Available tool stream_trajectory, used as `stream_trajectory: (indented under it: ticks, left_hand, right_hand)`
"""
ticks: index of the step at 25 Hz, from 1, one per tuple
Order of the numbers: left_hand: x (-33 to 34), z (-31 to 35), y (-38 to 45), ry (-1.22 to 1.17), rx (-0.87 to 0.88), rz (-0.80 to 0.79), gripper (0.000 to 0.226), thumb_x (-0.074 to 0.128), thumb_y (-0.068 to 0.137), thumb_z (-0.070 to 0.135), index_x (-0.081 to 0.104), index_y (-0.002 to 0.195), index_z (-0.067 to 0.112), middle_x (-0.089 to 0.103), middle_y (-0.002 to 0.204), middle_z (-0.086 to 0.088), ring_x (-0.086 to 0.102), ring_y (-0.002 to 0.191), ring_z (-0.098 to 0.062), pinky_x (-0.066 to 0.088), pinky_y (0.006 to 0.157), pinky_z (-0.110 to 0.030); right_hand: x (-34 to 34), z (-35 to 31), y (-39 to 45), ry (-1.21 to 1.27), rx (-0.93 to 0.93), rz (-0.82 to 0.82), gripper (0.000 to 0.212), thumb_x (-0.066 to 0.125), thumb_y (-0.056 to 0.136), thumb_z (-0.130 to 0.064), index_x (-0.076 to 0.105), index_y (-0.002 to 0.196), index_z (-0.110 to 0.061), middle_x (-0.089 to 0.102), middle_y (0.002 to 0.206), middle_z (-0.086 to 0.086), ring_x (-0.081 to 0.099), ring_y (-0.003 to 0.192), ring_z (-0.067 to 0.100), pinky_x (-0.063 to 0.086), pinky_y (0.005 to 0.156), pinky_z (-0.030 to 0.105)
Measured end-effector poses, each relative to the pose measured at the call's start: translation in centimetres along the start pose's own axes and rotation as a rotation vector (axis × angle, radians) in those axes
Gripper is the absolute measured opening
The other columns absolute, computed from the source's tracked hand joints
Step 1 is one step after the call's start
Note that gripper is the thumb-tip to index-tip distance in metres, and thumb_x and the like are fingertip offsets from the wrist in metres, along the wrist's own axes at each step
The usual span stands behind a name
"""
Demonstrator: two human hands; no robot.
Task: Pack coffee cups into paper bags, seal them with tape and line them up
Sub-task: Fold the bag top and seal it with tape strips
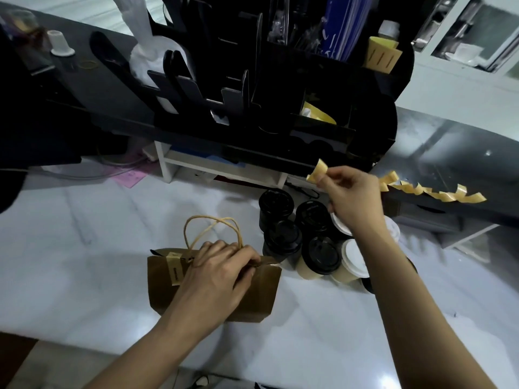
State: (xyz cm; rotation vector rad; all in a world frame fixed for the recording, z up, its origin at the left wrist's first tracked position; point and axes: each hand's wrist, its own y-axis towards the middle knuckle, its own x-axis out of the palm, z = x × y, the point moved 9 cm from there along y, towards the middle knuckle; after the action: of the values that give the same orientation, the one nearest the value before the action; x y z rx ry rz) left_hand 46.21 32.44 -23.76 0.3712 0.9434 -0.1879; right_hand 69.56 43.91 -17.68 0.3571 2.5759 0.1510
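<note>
A brown paper bag (pixel 213 287) is stood on the white marble counter (pixel 84 262), its top edge gripped shut by the left hand (pixel 222 273), whose fingers are curled over the fold beside the twine handles (pixel 213 228). One tape strip (pixel 174 269) is already stuck over the bag's left top edge. A short curled piece of tan tape (pixel 318 172) is pinched between thumb and fingertips of the right hand (pixel 351 197), raised above the lidded coffee cups (pixel 303 234) clustered just right of the bag. More tape pieces (pixel 432 192) are lined along the edge of a black shelf at right. Open counter is left to the bag's left and front. The bag's contents are hidden; several white-lidded cups are partly covered by the right forearm. The black organiser (pixel 252 94) behind is dim.
</note>
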Motion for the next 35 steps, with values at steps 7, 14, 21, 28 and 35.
stream_trajectory:
  ticks: [7,14,21,28,35]
  left_hand:
    - [0.1,0.0,0.1,-0.004,0.025,-0.011,0.016,0.069,0.090,0.022,0.061,0.102,0.030,0.067,0.096,0.012,0.054,0.092,-0.015,0.044,0.081,-0.032]
    - [-0.2,-0.3,0.1,-0.058,-0.034,0.012,0.028,0.072,0.087,0.019,0.059,0.108,0.033,0.065,0.097,0.012,0.053,0.093,-0.015,0.046,0.076,-0.032]
    - [0.4,-0.6,0.3,-0.037,-0.092,-0.024,0.033,0.066,0.092,0.023,0.059,0.124,0.030,0.065,0.108,0.008,0.047,0.106,-0.014,0.044,0.087,-0.032]
    - [0.4,0.1,0.6,0.043,-0.087,-0.073,0.024,0.058,0.096,0.026,0.062,0.119,0.027,0.062,0.107,0.005,0.045,0.101,-0.020,0.042,0.088,-0.034]
    - [0.9,-0.1,1.0,0.101,-0.120,-0.133,0.021,0.049,0.101,0.029,0.061,0.117,0.028,0.055,0.113,0.004,0.042,0.107,-0.019,0.038,0.093,-0.033]
  right_hand:
    - [4.2,-0.1,-9.3,0.006,0.040,-0.273,0.007,0.076,0.092,-0.027,0.078,0.089,-0.032,0.066,0.066,-0.010,0.051,0.057,0.004,0.040,0.052,0.018]
    - [5.6,1.4,-11.9,-0.027,0.117,-0.325,0.001,0.081,0.088,-0.026,0.079,0.089,-0.026,0.070,0.083,-0.003,0.057,0.066,0.008,0.049,0.063,0.031]
    - [4.9,0.4,-12.1,0.019,-0.010,-0.185,0.019,0.079,0.090,-0.023,0.075,0.086,-0.041,0.064,0.082,-0.004,0.054,0.067,0.008,0.044,0.061,0.022]
    - [6.2,0.8,-12.9,-0.034,-0.014,-0.295,0.013,0.082,0.087,-0.019,0.081,0.089,-0.032,0.061,0.086,-0.008,0.057,0.073,0.003,0.043,0.067,0.013]
    - [6.1,0.8,-13.4,-0.003,-0.023,-0.330,0.021,0.083,0.085,-0.013,0.080,0.092,-0.033,0.059,0.088,-0.009,0.053,0.070,0.004,0.042,0.066,0.014]
